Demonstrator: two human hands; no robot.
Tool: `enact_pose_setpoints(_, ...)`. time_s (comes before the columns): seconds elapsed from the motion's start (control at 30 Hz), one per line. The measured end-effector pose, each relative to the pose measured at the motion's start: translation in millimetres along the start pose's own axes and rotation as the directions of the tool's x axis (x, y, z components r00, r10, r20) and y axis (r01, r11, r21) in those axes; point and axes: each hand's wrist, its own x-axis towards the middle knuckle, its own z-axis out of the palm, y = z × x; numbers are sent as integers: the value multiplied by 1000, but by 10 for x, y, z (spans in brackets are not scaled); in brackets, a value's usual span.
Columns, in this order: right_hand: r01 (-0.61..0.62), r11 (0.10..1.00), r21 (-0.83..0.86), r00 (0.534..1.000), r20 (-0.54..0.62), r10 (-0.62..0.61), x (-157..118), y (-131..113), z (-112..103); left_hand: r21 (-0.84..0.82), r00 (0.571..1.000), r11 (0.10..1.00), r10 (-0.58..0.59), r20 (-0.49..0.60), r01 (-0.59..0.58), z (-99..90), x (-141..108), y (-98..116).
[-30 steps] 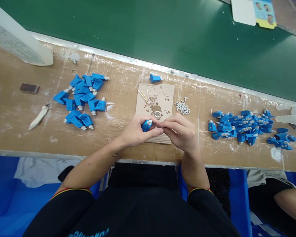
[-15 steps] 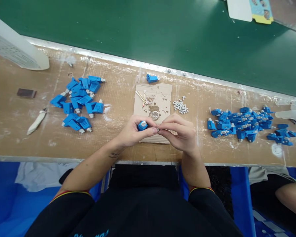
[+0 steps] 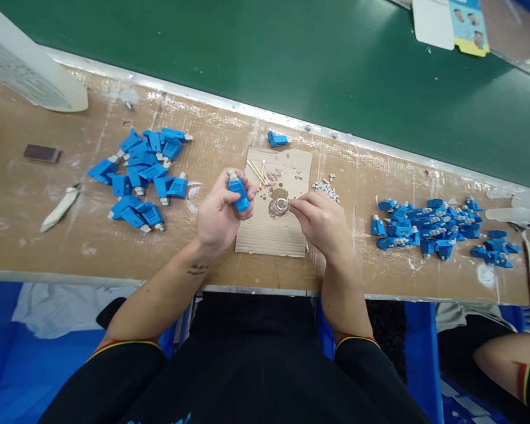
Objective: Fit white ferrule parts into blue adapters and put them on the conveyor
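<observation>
My left hand [image 3: 221, 213] is closed around a blue plastic part [image 3: 239, 196] with a light grey tip, held upright left of the cardboard piece. My right hand [image 3: 320, 221] pinches something tiny at its fingertips, too small to name, right beside a small round clear dish [image 3: 280, 204]. That dish stands on a wet brown stain on the cardboard [image 3: 271, 240]. Several cotton swabs [image 3: 257, 172] lie on the cardboard behind it. Just past my right hand is a small heap of little grey pieces [image 3: 327, 189].
Blue parts are heaped at the left [image 3: 143, 168] and right [image 3: 428, 224]; a single blue part [image 3: 277, 139] lies behind the cardboard. At left are a dark block [image 3: 42, 153], a wrapped blade [image 3: 60, 209] and a whitish container [image 3: 35, 70]. Another person's arm [image 3: 503, 359] shows at lower right.
My hands have parted. The left moved left and up, turning the blue part upright; the right moved to the rim of the round dish.
</observation>
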Motion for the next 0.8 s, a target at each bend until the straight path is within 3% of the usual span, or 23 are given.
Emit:
enact_pose_setpoints(0.27, -28, 1000, -13, 996, 82, 29, 8, 36, 71, 8, 999, 999, 45, -27, -45, 12, 12, -39)
enact_pose_setpoints(0.43, -28, 995, 91, 999, -32, 31, 5, 14, 47, -24, 998, 998, 66, -8, -66, -13, 20, -46)
enact_pose_setpoints(0.53, -33, 963, 268, 971, -220, 95, 26, -62, -35, -18, 994, 999, 51, 97, -50, -31, 22, -59)
enact_pose_setpoints(0.63, 3, 887, 462, 905, -379, 194, 50, -158, -99, 0, 971, 1000, 17, 238, -18, -36, 12, -109)
enact_pose_setpoints(0.7, 49, 828, 559, 875, -424, 235, 58, -210, -103, 21, 947, 1000, -21, 320, 15, -36, -3, -161)
enact_pose_setpoints(0.8, 81, 740, 668, 871, -408, 273, 50, -248, -67, 53, 917, 998, -62, 394, 45, -44, -34, -239)
